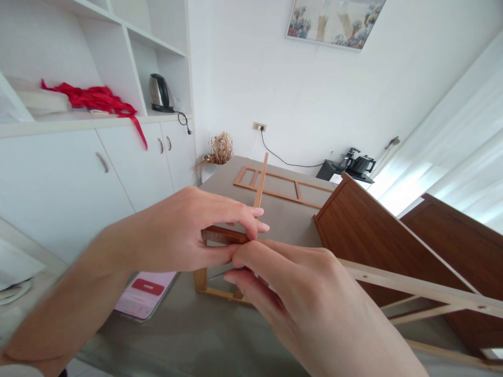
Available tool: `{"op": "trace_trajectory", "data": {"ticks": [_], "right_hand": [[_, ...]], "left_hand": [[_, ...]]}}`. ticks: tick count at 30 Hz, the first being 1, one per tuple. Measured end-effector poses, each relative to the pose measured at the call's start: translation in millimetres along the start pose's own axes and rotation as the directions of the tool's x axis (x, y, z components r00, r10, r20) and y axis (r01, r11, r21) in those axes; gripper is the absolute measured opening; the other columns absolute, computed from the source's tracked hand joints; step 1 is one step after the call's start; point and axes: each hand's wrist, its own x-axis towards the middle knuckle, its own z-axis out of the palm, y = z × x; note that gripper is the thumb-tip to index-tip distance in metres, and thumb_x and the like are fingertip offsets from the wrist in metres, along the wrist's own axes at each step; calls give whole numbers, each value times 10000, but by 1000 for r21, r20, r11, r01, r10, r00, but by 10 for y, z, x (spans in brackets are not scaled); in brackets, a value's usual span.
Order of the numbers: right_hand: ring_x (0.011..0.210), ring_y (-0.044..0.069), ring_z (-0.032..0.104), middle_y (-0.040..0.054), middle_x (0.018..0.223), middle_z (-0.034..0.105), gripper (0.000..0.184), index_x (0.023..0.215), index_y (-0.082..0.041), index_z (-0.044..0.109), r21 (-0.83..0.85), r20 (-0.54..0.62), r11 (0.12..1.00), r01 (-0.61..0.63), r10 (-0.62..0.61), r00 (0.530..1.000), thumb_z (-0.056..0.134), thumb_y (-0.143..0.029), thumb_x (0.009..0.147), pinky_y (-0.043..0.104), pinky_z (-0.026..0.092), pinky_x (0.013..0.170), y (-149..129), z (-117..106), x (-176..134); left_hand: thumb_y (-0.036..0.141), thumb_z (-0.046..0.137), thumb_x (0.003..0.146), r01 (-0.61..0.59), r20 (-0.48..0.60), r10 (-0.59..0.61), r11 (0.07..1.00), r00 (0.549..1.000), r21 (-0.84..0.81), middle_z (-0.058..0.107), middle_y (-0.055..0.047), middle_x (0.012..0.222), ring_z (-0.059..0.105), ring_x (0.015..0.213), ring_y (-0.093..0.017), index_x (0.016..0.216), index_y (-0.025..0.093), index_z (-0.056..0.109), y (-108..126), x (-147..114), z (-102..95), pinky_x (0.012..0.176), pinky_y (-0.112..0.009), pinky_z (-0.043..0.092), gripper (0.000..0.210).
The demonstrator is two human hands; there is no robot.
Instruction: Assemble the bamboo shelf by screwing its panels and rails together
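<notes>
My left hand [176, 228] is closed on the end piece of a small wooden frame [222, 235], its thumb below and fingers above. From there a long thin wooden rail [262, 180] rises away from me. Against the left fingertips, my right hand [310, 285] is closed in a pinch at the same corner. Whatever lies between the right fingers is hidden. Beneath both hands, light wooden bars [218, 295] show close to the grey table surface; whether they belong to the held frame I cannot tell.
A phone [147, 293] lies on the grey table [176, 335] at left. Farther back is a flat ladder-like wooden frame [283, 189]. Brown wooden panels [377, 235] and pale bars [420, 290] stand at right. White cabinets [63, 178] line the left; a black kettle [361, 165] stands beyond.
</notes>
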Motion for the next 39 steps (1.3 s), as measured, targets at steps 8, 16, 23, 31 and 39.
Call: {"op": "trace_trajectory", "data": {"ticks": [8,16,23,31,39], "right_hand": [[522,55,394,-62,721,538,171,811,-222,505,-31,-10,999,31,-32,999,569,-99,912,177,334,490,-9,13,25],[538,77,333,-46,677,496,209,727,-197,516,-130,-83,989,77,-89,993,570,-90,899,199,334,479,-54,48,53],[529,84,337,-32,669,516,237,687,-189,513,-190,-200,979,77,-115,973,538,-90,901,228,296,462,-49,154,81],[545,91,356,-30,677,501,226,710,-189,537,-215,-112,971,104,-131,985,567,-133,927,235,309,494,-78,104,98],[554,87,383,-27,706,519,226,736,-194,566,-174,-110,977,120,-140,984,550,-170,960,223,330,506,-56,86,105]], "left_hand": [[231,656,895,6,13,-6,1000,1000,-9,729,14,1207,608,1264,-194,1209,284,650,-11,2,-12,985,-234,542,318],[241,643,907,21,24,-21,1000,999,19,682,4,1304,614,1256,-197,1215,275,657,4,9,-25,1036,-249,514,310],[244,657,888,29,10,-29,999,1000,23,658,-11,1341,644,1214,-207,1231,274,659,25,13,-37,1021,-261,530,345],[237,649,896,28,24,-28,1000,999,7,650,-2,1352,639,1221,-201,1260,287,643,-5,6,-34,1033,-260,519,368],[243,647,905,2,31,-2,1000,1000,-7,690,22,1291,618,1250,-201,1255,300,651,-47,11,-41,1040,-245,509,354]]}}
